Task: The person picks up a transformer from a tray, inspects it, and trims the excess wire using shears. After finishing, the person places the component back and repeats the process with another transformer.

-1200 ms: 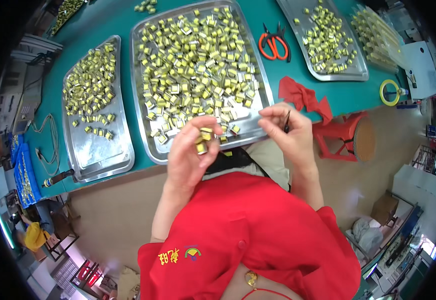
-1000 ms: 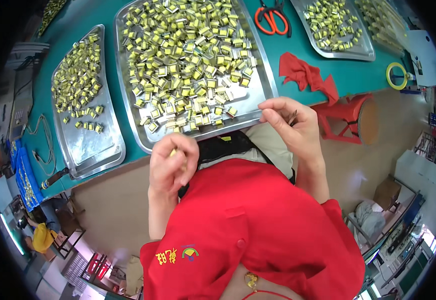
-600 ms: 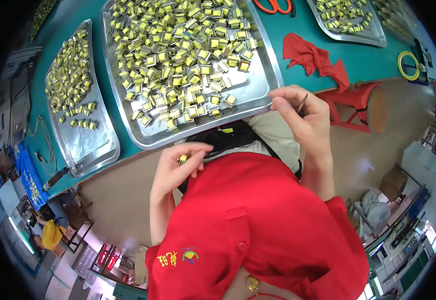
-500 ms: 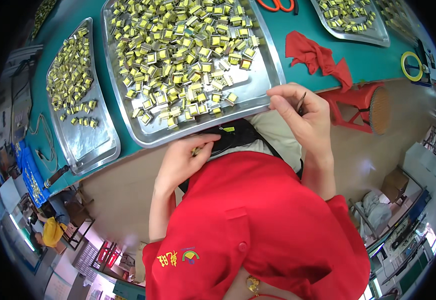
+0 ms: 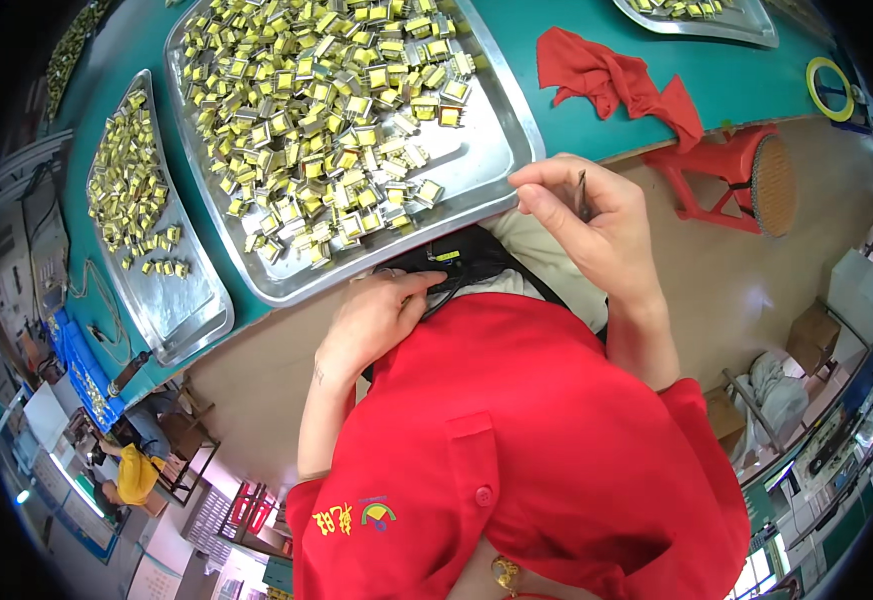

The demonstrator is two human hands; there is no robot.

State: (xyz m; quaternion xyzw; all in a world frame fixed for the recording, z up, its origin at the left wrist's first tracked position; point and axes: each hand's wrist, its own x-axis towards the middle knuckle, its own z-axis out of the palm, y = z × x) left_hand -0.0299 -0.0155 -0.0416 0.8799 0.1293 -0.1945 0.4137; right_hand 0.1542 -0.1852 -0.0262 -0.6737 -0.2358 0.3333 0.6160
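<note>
My left hand [image 5: 377,315] is at my lap by the near edge of a big metal tray [image 5: 527,130]. Its fingers are curled, one fingertip against a black item [image 5: 472,255] on my lap; whatever lies within the grasp is hidden. A small yellow piece [image 5: 445,257] rests on the black item. By the tray's near right corner, my right hand [image 5: 602,225] is closed around a thin, dark, pointed tool [image 5: 584,195], with thumb and forefinger close together. Many small yellow-wrapped transformers [image 5: 327,130] with metal cores are heaped in the tray.
A smaller tray [image 5: 192,310] of transformers stands left, and another tray [image 5: 757,25] at the far right. A red cloth [image 5: 612,80] and a yellow tape roll [image 5: 830,88] lie on the green table [image 5: 512,35]. A red stool [image 5: 722,180] stands right; another person [image 5: 137,475] sits far left.
The view has shifted, so the table and trays sit further up and left, and the orange-handled scissors are out of view. My left hand has turned, hiding the small piece seen in its grasp.
</note>
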